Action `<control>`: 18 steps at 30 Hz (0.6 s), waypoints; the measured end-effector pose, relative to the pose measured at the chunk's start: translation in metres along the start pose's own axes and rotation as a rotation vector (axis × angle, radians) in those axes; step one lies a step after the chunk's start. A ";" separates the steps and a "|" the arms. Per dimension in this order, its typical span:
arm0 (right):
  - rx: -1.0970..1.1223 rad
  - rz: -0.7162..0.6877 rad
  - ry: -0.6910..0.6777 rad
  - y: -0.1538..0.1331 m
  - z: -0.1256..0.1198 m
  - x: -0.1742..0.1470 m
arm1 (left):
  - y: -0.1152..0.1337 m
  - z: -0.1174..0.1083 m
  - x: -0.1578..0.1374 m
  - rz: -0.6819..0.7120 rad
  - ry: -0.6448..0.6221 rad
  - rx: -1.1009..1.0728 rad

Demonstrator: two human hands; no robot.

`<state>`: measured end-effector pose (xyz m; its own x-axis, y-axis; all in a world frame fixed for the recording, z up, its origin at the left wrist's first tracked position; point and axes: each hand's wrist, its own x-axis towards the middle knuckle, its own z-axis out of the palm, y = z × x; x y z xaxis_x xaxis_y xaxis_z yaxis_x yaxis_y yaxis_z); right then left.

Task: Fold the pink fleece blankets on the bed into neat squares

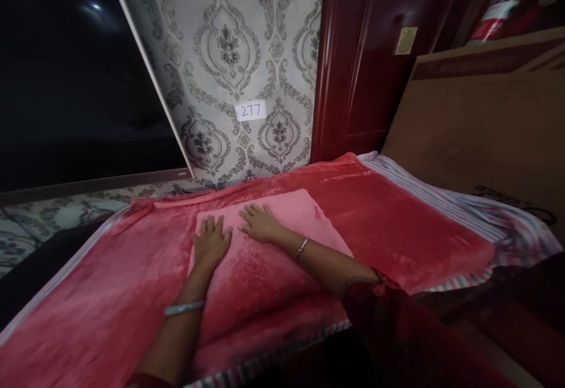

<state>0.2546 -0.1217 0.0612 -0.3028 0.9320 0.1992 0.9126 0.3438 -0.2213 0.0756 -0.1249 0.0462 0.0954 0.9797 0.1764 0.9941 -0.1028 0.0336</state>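
Observation:
A red plush blanket (388,211) lies spread over a flat surface, with a lighter pink square (293,214) in its middle. I cannot tell whether this square is a separate cloth or brushed pile. My left hand (212,244) rests flat on the square's left part, fingers stretched out and pointing away from me. To its right, my right hand (259,223) lies flat with its fingers spread on the same pink area. A gap separates the two hands, and neither grips anything. The left wrist bears a pale bangle (184,308), the right a thin silver bracelet (302,248).
Striped cloth (441,199) shows beneath the blanket's edges. Behind stands a patterned wall (282,40) with a paper marked 277 (251,110). A large dark screen (83,82) is at left. A cardboard box (481,123) leans at right, a plastic bottle (497,14) above it.

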 end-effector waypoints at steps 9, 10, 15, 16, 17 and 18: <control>-0.030 0.391 -0.046 0.121 -0.015 -0.025 | 0.000 0.001 0.003 0.010 -0.002 0.006; -0.024 0.424 -0.045 0.130 -0.015 -0.029 | 0.000 0.002 0.004 0.012 -0.002 0.009; 0.033 0.545 -0.040 0.146 -0.009 -0.036 | -0.001 0.003 0.004 0.004 -0.020 -0.017; 0.044 0.552 -0.039 0.146 -0.008 -0.036 | 0.000 0.002 0.004 0.003 -0.023 -0.023; 0.053 0.554 -0.040 0.145 -0.007 -0.037 | 0.000 0.001 0.004 0.002 -0.027 -0.027; 0.062 0.555 -0.042 0.145 -0.007 -0.037 | 0.001 0.000 0.003 0.001 -0.031 -0.031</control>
<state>0.3999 -0.1075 0.0288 0.2062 0.9785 -0.0012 0.9209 -0.1945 -0.3379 0.0769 -0.1222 0.0463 0.0984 0.9845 0.1455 0.9920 -0.1087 0.0642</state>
